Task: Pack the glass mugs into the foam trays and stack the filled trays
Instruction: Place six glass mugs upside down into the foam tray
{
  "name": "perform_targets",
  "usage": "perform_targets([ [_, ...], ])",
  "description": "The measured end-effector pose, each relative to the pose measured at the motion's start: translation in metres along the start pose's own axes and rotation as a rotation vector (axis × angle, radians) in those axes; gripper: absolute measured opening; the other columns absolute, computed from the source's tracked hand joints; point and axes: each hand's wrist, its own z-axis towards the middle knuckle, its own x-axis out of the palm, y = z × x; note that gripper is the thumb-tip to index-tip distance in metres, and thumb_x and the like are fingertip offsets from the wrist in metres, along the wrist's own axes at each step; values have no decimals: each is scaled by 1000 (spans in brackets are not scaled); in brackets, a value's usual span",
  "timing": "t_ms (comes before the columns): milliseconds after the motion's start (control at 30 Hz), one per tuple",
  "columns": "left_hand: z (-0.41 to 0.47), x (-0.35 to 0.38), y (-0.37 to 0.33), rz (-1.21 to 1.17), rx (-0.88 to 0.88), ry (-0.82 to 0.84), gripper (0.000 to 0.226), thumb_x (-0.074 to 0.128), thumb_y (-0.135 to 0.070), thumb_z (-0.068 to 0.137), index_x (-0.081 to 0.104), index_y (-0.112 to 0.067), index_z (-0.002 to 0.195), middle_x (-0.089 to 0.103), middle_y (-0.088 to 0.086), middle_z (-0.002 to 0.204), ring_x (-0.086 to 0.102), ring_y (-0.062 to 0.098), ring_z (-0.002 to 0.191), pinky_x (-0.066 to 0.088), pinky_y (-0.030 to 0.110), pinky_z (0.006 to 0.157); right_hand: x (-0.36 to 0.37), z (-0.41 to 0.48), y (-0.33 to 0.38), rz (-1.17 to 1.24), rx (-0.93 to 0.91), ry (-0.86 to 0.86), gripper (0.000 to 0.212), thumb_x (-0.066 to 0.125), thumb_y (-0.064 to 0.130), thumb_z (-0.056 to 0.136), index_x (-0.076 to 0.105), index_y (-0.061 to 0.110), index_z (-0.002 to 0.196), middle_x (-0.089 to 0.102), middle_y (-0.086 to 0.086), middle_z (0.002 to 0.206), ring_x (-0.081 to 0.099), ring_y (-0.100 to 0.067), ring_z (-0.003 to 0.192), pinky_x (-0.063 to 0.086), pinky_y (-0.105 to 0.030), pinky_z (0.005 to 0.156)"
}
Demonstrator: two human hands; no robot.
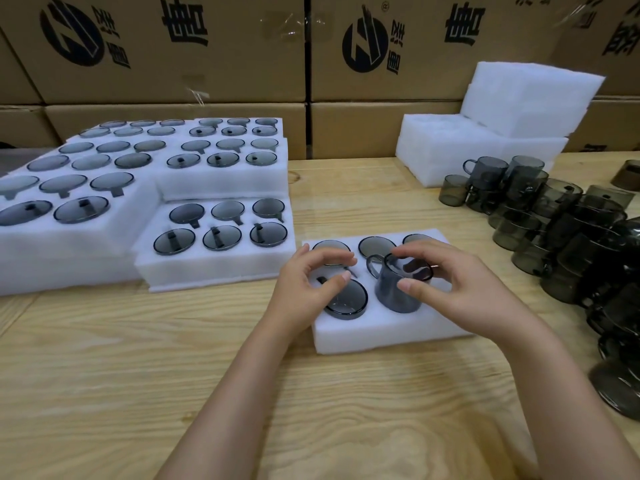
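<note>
head view: right hand [460, 282] fingers [408, 285] pinch a mug [394, 299] by rim and wall, upright, half sunk in the tray [381, 337] front-middle pocket, likely to seat it. left hand [304, 282] curves loosely over the seated mug [346, 301] alongside, gripping nothing.

**Packing station in a warehouse or factory storeroom.** Cardboard cartons [173, 71] with printed logos and taped seams are stacked edge to edge, forming the whole back wall. A pale wooden desk [138, 375] carries white foam trays [221, 268], tiered at the left. Each tray seats six identical smoked glass mugs [175, 240] in cut-out cells. Spare foam trays [450, 150] are piled at the far right, just beside a heap of loose mugs [561, 244] of the same kind. The goods are uniform and present in bulk.
</note>
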Motion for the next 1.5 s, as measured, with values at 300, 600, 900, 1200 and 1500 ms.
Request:
perform_targets([
  [300, -2, 3, -13, 18, -12, -9, 20, 56, -29, 83, 67, -26, 100, 68, -17, 106, 58, -3, 106, 25, 41, 115, 4, 0, 0, -157, -13, 67, 44, 64, 43, 83, 53, 34, 124, 52, 24, 122, 43, 11, 114, 30, -2, 90],
  [600, -13, 56, -48, 595, 65, 418, 83, 18, -64, 93, -6, -11, 152, -9, 0, 160, -9, 4, 146, -1, 28, 120, 26, 5, -5, -642, 39, 164, 60, 27, 41, 99, -2, 32, 150, -12, 12, 158, -23, -15, 142, -12, -46, 115],
  [900, -17, 69, -45, 957, -22, 404, 96, -4, -72, 78, -12, -9, 150, -15, 1, 159, -20, 13, 145, -15, 33, 117, 27, 7, -3, -836, 217, 335, 74, 25, 56, 93, -25, 34, 144, -34, 14, 150, -30, -22, 140, -18, -55, 110],
  [1200, -45, 70, -22, 1076, 345, -39, 81, 7, -55, 97, 60, 0, 125, 64, 10, 124, 61, 23, 114, 49, 40, 95, 40, 4, -13, -744, 217, 74, 56, 6, 47, 97, -2, 33, 150, 0, 21, 157, -6, -10, 145, -7, -41, 117],
  [1500, -19, 67, -7, 1193, 566, -338, 44, 39, -36, 96, 72, -10, 106, 72, 2, 100, 68, 17, 89, 53, 31, 73, -28, -9, -28, -737, 27, -775, 35, 50, 22, 90, 62, 1, 115, 62, -16, 119, 56, -39, 102, 41, -45, 85],
])
